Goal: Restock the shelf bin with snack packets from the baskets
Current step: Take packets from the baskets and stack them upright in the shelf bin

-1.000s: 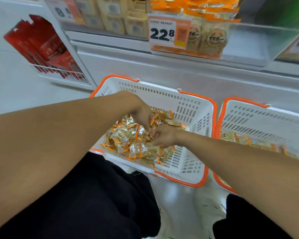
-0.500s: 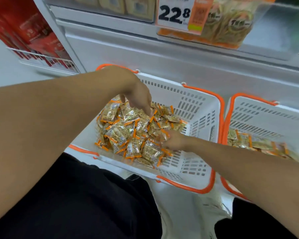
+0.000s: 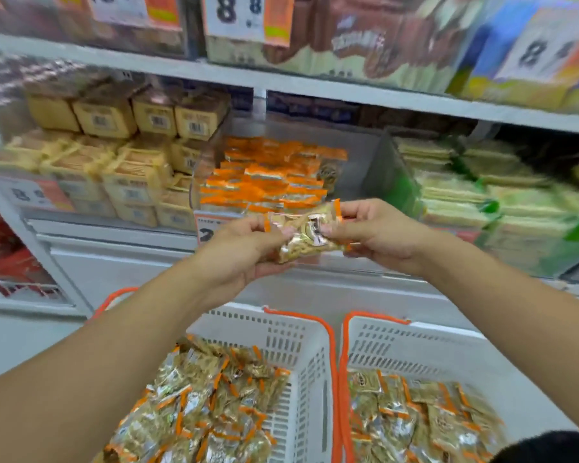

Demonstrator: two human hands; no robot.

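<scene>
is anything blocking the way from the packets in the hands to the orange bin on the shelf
Nothing visible does. The left hand and right hand hold the snack packets just in front of the shelf bin. Its clear front wall and price tag sit below the packets, and the top looks open.

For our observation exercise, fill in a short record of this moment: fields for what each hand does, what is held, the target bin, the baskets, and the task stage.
left hand: left hand grips the left end of the held packets
right hand: right hand grips their right end
held item: snack packets, gold with orange edges
target: shelf bin, already stacked with orange-edged packets, just behind the hands
baskets: left basket and right basket, both holding packets
stage: packets lifted, not yet placed
</scene>
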